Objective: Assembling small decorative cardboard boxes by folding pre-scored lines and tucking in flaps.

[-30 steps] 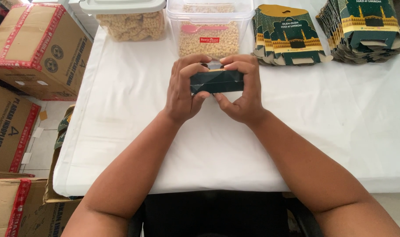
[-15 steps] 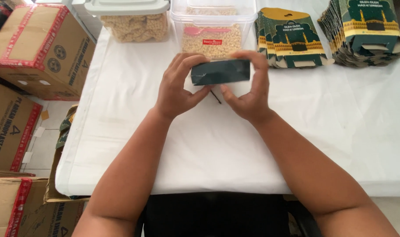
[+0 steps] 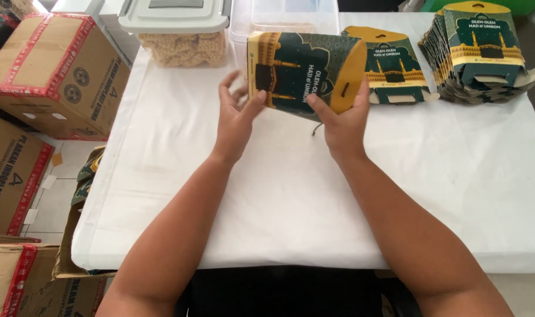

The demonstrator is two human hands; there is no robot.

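Both my hands hold up a dark green and gold printed cardboard gift box [image 3: 305,73] above the white table [image 3: 291,194], its printed face turned toward me and lying sideways. My left hand [image 3: 237,114] pinches its left edge with thumb and fingers. The box's lower right part, near its rounded gold handle flap, is gripped by my right hand [image 3: 341,120]. A thin dark string hangs below the box.
Two stacks of flat folded boxes of the same print lie at the back right [image 3: 393,64] [image 3: 484,53]. Two clear plastic tubs of snacks stand at the back [image 3: 176,35] [image 3: 285,17]. Cardboard cartons [image 3: 50,70] stand on the floor to the left.
The box was held edge-on between both hands; it has been lifted and turned so its broad printed face shows. The camera view has also shifted closer.
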